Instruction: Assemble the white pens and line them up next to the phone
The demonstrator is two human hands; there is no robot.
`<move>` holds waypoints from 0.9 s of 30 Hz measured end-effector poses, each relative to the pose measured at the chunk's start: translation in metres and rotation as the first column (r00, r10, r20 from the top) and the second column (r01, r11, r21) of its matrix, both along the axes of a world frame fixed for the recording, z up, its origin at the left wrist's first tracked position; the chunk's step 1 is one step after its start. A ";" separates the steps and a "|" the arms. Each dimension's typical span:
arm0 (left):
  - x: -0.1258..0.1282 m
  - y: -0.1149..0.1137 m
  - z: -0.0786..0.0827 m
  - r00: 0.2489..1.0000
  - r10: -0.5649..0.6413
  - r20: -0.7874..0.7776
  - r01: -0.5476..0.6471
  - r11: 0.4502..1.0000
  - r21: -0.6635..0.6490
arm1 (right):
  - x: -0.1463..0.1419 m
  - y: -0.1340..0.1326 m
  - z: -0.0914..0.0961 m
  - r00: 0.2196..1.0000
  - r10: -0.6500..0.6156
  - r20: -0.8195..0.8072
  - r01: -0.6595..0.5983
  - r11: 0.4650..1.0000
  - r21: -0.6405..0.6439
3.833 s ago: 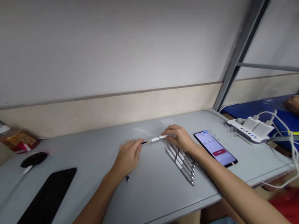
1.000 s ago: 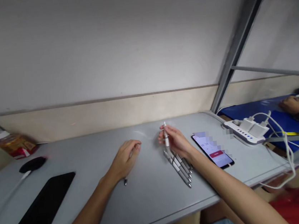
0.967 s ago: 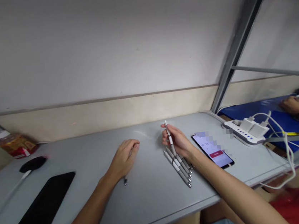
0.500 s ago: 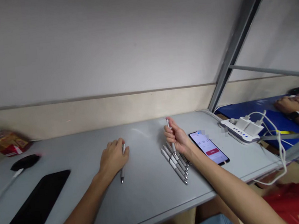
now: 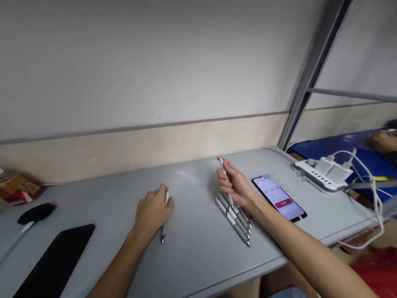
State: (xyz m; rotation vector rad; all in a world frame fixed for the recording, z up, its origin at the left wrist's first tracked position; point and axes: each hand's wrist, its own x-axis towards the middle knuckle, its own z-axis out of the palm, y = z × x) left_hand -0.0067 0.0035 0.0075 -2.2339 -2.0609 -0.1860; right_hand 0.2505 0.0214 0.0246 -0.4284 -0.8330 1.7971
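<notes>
My right hand (image 5: 236,183) is closed around a white and grey click pen (image 5: 223,167), held upright with the thumb beside its top button. Just below that hand, several like pens (image 5: 237,221) lie side by side on the grey table (image 5: 193,264), their tips toward me; my wrist hides some of them. My left hand (image 5: 153,207) rests on the table with its fingers curled over another pen (image 5: 162,232). That pen's grey tip points toward me, and its white end shows between thumb and forefinger.
Right of the pens lies a phone (image 5: 279,197) with a timer on screen. Beyond it are a white power strip (image 5: 321,175) with cables and a metal frame (image 5: 298,94). A co-worker's hands (image 5: 394,138) are far right. At left are a jar (image 5: 14,186), a black round object (image 5: 36,214) and a dark mat (image 5: 45,281).
The view has shifted slightly. Both hands keep their grips, with the left fingers moving a little on the pen and the right thumb slightly lower beside the pen's top.
</notes>
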 end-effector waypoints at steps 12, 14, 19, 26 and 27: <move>0.001 0.000 -0.001 1.000 0.001 -0.019 -0.001 1.000 -0.002 | -0.017 -0.015 -0.011 0.732 -0.037 0.681 -0.212 0.937 0.278; 0.001 -0.001 0.000 1.000 0.002 -0.011 -0.002 1.000 -0.010 | -0.013 -0.011 -0.013 0.530 -0.247 0.811 -0.245 0.871 0.426; 0.002 -0.001 0.001 1.000 0.002 -0.004 -0.002 1.000 -0.017 | 0.002 -0.008 -0.013 0.160 -0.486 0.859 -0.435 0.746 0.503; 0.002 -0.002 0.002 1.000 0.008 -0.017 -0.008 1.000 -0.023 | 0.008 -0.006 -0.013 0.097 -0.446 0.890 -0.486 0.759 0.433; 0.002 -0.003 0.002 1.000 0.011 -0.020 -0.011 1.000 -0.022 | 0.008 -0.005 -0.013 0.095 -0.440 0.893 -0.483 0.764 0.428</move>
